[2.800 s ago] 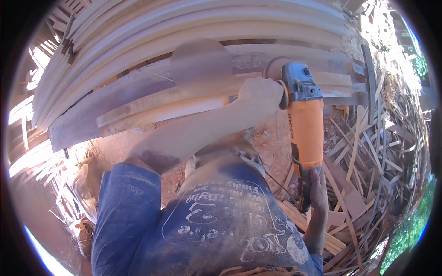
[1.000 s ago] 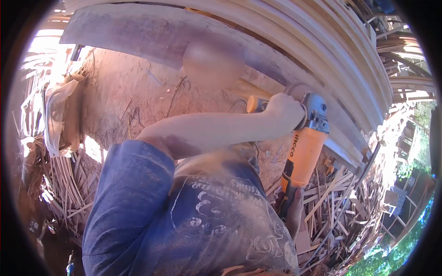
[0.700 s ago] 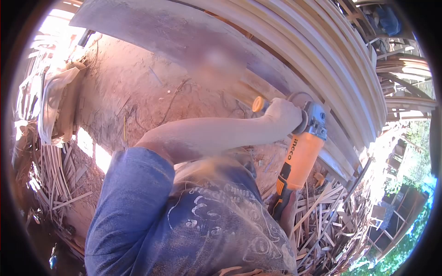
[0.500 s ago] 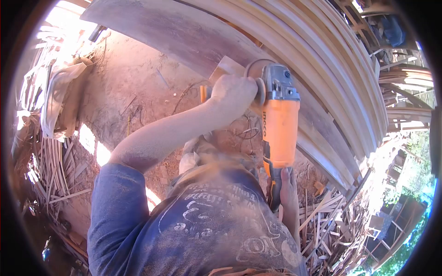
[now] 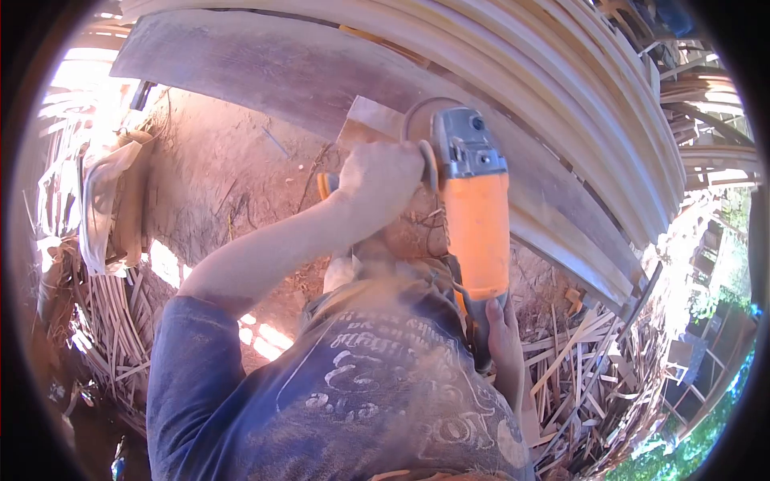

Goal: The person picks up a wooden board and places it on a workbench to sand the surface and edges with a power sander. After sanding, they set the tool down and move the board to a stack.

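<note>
An orange and grey angle grinder (image 5: 479, 232) lies across the middle of the view, its grey gear head at the edge of a long, dusty wooden plank (image 5: 265, 68). My left hand (image 5: 381, 175) is wrapped round the side handle, whose orange end (image 5: 327, 186) sticks out past the fist. Lower down, close to my body, my right hand (image 5: 504, 341) grips the grinder's dark rear handle. The curved rim of a disc (image 5: 409, 116) shows beside the gear head; its working face is hidden. A pale squarish piece (image 5: 369, 120) shows just beyond my left hand.
Long curved wooden boards (image 5: 553, 88) are stacked beyond the plank. Thin wood offcuts (image 5: 577, 369) cover the ground at lower right, with more strips (image 5: 120, 321) at left. A pale crumpled sheet (image 5: 104, 200) hangs at left. Dusty soil (image 5: 216, 160) lies below the plank.
The view has turned a little, with the plank's left end now lower and further left. The grinder and both hands appear slightly further left; both grips are the same.
</note>
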Demonstrator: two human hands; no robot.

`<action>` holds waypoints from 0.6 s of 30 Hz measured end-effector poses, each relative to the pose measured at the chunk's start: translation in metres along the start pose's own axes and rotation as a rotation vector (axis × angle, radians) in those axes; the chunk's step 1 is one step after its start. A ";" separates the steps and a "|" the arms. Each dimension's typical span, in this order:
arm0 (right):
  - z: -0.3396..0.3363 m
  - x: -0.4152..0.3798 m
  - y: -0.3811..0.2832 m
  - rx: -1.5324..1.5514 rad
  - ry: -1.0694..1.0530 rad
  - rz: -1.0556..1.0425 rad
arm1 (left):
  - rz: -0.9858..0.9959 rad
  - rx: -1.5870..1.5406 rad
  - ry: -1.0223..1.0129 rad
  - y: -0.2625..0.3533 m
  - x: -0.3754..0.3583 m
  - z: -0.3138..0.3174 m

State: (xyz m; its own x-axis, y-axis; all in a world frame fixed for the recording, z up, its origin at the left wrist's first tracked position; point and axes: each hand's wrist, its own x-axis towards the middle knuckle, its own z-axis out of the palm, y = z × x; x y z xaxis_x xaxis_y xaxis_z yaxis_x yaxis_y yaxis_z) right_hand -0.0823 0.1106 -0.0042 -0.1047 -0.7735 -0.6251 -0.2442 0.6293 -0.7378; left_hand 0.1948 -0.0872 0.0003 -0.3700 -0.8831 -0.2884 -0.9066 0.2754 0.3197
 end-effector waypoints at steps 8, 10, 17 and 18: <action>-0.031 -0.077 0.087 0.589 0.393 0.346 | 0.523 -0.081 -0.044 0.144 0.078 0.053; -0.030 -0.076 0.089 0.643 0.391 0.326 | 0.540 -0.013 0.030 0.147 0.082 0.053; 0.004 -0.025 -0.008 0.225 0.188 0.288 | 0.200 0.016 0.071 0.030 0.041 0.016; 0.008 -0.007 -0.011 0.139 0.091 0.184 | 0.121 0.080 0.027 0.010 0.030 0.003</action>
State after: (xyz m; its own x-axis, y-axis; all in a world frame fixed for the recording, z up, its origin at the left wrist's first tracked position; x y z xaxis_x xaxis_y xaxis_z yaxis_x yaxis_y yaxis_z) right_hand -0.0711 0.1097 0.0067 -0.2230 -0.6444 -0.7315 -0.0782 0.7598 -0.6455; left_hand 0.1742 -0.1103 -0.0081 -0.4731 -0.8512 -0.2273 -0.8693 0.4090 0.2776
